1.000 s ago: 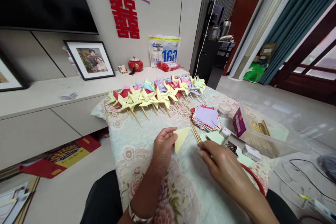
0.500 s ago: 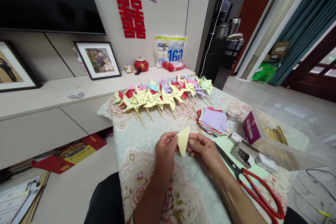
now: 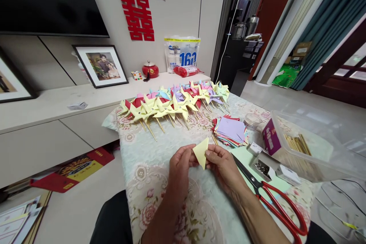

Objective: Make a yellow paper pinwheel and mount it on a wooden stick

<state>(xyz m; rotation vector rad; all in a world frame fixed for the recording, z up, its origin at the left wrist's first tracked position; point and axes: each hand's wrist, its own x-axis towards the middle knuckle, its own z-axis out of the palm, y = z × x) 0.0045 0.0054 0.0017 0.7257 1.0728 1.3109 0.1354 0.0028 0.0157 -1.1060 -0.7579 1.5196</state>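
Note:
A small piece of pale yellow paper (image 3: 201, 152), folded into a triangle, is held above the table in front of me. My left hand (image 3: 183, 162) pinches its left edge, and my right hand (image 3: 219, 160) grips the right side with the thumb on its face. Beyond the hands, several finished paper pinwheels (image 3: 179, 107) on wooden sticks lie in rows. A stack of coloured paper squares (image 3: 230, 130), lilac on top, sits to the right of them. Red-handled scissors (image 3: 259, 187) rest beside my right forearm.
On the right stand a small box of metal fasteners (image 3: 261, 168), a clear plastic bin (image 3: 286, 156) holding wooden sticks (image 3: 299, 143), and a round clear container (image 3: 252, 120). The flowered tablecloth (image 3: 160, 156) covers the table. A white cabinet (image 3: 57, 95) runs along the wall behind.
The yellow paper has gone from a narrow, partly opened shape to a flatter triangle. My right fingers have moved onto it. The view has shifted slightly.

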